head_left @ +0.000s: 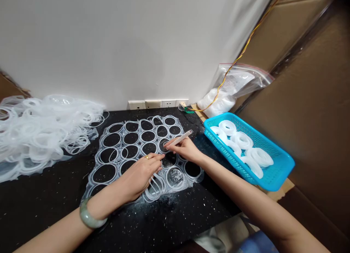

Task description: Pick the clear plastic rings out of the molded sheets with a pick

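A sheet of translucent silicone-like rings (111, 140), joined by thin film, lies flat on the black speckled table. My right hand (189, 150) is closed around a pale pen-like stick (180, 137), its lower end hidden by the fingers at the sheet's right-centre. Close beside it, the fingertips of my left hand (143, 174) press on the sheet. Several loose rings (156, 189) stick out from under the curled fingers of that hand. A green bangle (89, 214) circles the left wrist.
On the left is a big heap of translucent ring scraps (41, 132). A blue basket (279, 172) at the right holds several white ring coils (261, 157). Behind it stand a plastic bag (221, 100), a yellow wire (247, 45) and cardboard (308, 100). Wall sockets (153, 104) line the back.
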Available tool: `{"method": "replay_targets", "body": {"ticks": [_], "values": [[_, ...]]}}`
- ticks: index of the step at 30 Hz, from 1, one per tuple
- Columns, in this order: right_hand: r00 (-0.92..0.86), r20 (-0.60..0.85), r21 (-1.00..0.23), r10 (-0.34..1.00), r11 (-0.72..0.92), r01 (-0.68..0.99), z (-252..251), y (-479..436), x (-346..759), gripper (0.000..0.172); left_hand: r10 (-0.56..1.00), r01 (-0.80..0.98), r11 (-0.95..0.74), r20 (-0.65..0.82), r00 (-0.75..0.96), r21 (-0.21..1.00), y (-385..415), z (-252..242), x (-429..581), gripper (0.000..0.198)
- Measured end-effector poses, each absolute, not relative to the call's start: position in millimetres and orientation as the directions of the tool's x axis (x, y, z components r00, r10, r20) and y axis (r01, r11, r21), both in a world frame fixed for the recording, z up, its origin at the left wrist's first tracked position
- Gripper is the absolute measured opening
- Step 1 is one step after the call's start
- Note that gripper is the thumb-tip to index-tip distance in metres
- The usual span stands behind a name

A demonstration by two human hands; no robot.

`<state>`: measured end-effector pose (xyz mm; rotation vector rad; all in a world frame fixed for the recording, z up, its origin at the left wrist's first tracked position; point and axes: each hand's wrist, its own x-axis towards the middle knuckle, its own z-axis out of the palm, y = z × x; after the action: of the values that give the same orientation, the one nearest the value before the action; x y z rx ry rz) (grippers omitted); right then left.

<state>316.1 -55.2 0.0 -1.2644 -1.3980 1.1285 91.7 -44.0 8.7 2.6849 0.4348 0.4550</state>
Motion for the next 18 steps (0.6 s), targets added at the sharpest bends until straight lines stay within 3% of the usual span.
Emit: {"method": "replay_targets", "body": {"ticks": [13,18], "values": [[-0.062,0.130,-0.941,0.990,0.143,0.305,-4.3,-59.9,312.1,0.015,0.368,0.238,-0.865,0.237,0.899,0.441,-43.7,5.8,91.0,0.032],[-0.102,0.226,-0.872,0.969,0.248,0.423,-1.3,-61.8,311.1,0.012,0.374,0.254,-0.863,0.216,0.902,0.436,-45.7,9.5,90.9,0.032]]}}
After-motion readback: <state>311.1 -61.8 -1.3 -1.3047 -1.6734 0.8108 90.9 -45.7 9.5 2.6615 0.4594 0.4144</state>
